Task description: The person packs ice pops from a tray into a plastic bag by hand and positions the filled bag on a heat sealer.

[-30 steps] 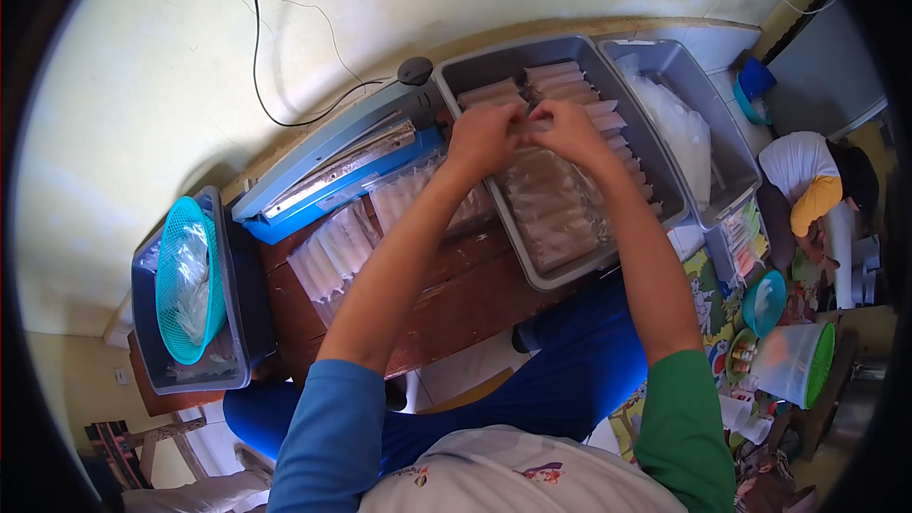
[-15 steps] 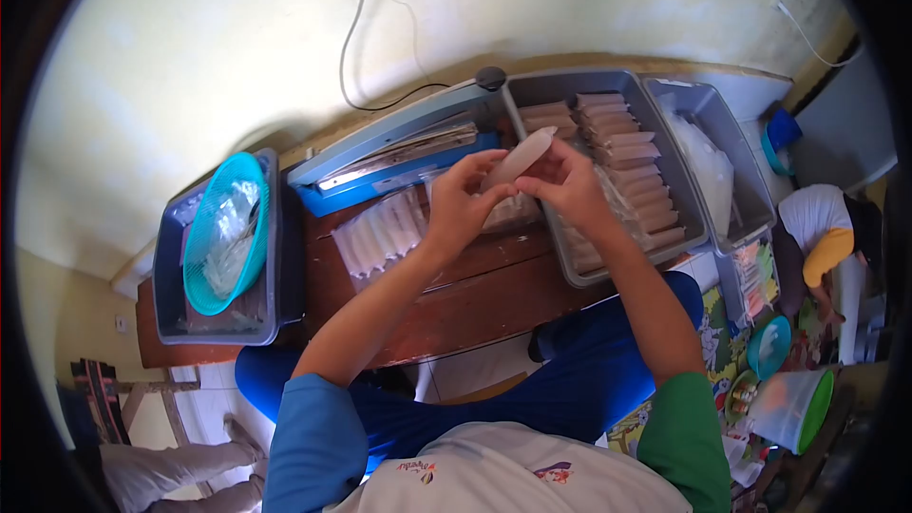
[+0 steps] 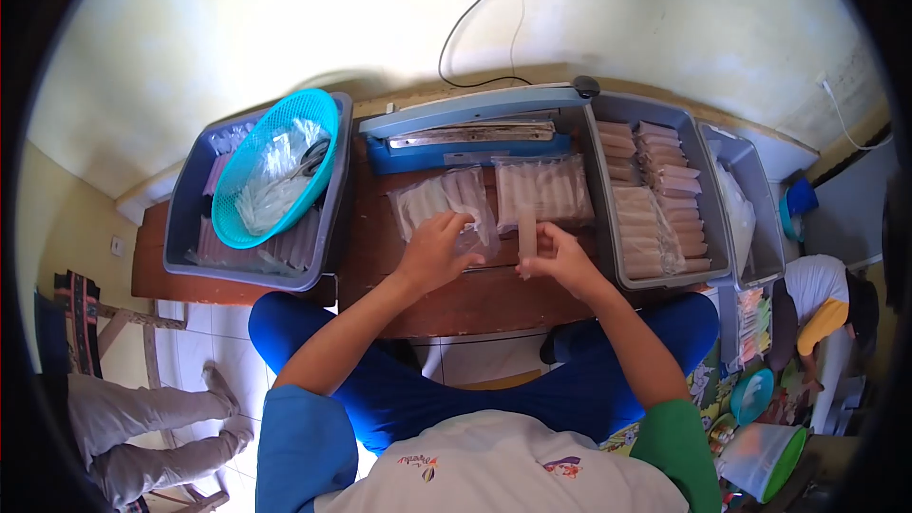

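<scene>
My right hand (image 3: pixel 560 261) pinches a pale, filled plastic tube (image 3: pixel 527 236), held roughly upright above the wooden table. To its left, my left hand (image 3: pixel 437 252) is open, thumb and fingers apart. It hovers at the near edge of a clear plastic bag (image 3: pixel 432 201) with several pale tubes in it; whether the fingertips touch the plastic I cannot tell. Beyond my right hand lies a second clear bag (image 3: pixel 543 188), packed with a row of similar tubes.
Behind the bags stands a blue heat sealer (image 3: pixel 465 154). At left, a turquoise basket (image 3: pixel 330 119) of clear bags and scissors rests on a grey tub (image 3: pixel 342 228). A grey tub (image 3: pixel 608 264) of tubes and another tub (image 3: pixel 768 185) stand right. A person (image 3: pixel 817 294) bends at far right.
My hands have lowered and separated; the tube is now in my right hand alone. The view has shifted, so the tubs and both bags show more fully.
</scene>
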Tool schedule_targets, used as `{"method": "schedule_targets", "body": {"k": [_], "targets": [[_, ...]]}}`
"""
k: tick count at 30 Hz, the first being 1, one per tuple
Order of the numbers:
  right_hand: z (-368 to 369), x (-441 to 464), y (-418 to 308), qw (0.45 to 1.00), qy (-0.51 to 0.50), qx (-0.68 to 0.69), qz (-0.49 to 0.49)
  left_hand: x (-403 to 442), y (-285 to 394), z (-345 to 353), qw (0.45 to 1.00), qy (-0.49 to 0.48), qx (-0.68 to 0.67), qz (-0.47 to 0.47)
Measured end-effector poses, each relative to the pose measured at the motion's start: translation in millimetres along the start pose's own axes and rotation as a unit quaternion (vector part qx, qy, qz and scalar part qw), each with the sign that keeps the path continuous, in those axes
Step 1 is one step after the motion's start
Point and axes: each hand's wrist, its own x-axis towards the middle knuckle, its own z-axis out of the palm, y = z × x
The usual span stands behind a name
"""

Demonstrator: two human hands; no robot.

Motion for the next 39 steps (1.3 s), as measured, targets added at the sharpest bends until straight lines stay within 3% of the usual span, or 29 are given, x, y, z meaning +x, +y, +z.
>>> {"method": "schedule_targets", "body": {"k": [6,10,11,15,17,26,33,35,39], "targets": [[15,-17,32,0.979,-0.01,-0.2,-0.026,-11,1,31,0.995,0.032,0.089,0.006],[32,-23,36,0.931,0.014,-0.361,-0.05,-8,-13,35,0.998,0.047,0.029,-0.023],[37,-22,41,0.914,0.025,-0.389,-0.112,-7,-15,34,0.997,0.065,0.019,-0.021],[58,-12,46,0.879,0.04,-0.441,-0.175,-7,-14,33,0.996,0.089,-0.007,-0.029],[68,-4,50,0.854,0.114,-0.446,-0.243,-7,-14,33,0.996,0.089,0.002,-0.023],[69,34,80,0.766,0.239,-0.509,-0.312,-5,-13,40,0.996,0.092,0.012,-0.009],[69,40,86,0.79,0.246,-0.499,-0.259,-6,-15,42,0.996,0.089,0.007,-0.013],[71,40,85,0.816,0.264,-0.419,-0.299,-7,-14,42,0.996,0.091,0.006,-0.013],[74,34,87,0.843,0.263,-0.385,-0.269,-6,-13,42,0.996,0.09,0.005,-0.005]]}}
